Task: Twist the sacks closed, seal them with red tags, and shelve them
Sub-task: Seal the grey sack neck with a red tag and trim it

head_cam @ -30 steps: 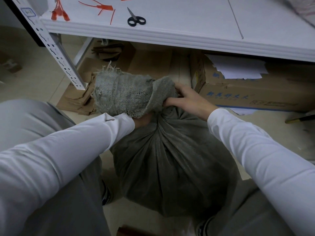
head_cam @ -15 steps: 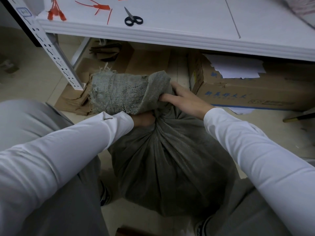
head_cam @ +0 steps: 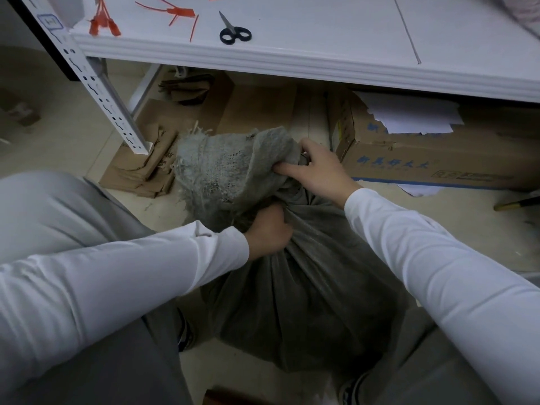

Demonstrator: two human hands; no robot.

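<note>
Left grip [head_cam: 270, 229] clenched around twisted neck of grey sack [head_cam: 306, 302]. Right grip [head_cam: 317, 168] grasping floppy sack top. Red tags [head_cam: 103, 23] lying on shelf [head_cam: 321, 33].

The sack [head_cam: 292, 287] stands on the floor before the shelf [head_cam: 321, 39], which bears tags [head_cam: 105, 24] left of scissors [head_cam: 233, 32].

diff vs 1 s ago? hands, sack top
The left hand, earlier mostly hidden under the floppy sack top, now shows, clenched on the twisted neck. The right hand has regripped the fold higher up. Unchanged: sack on the floor, red tags and scissors on the shelf.
</note>
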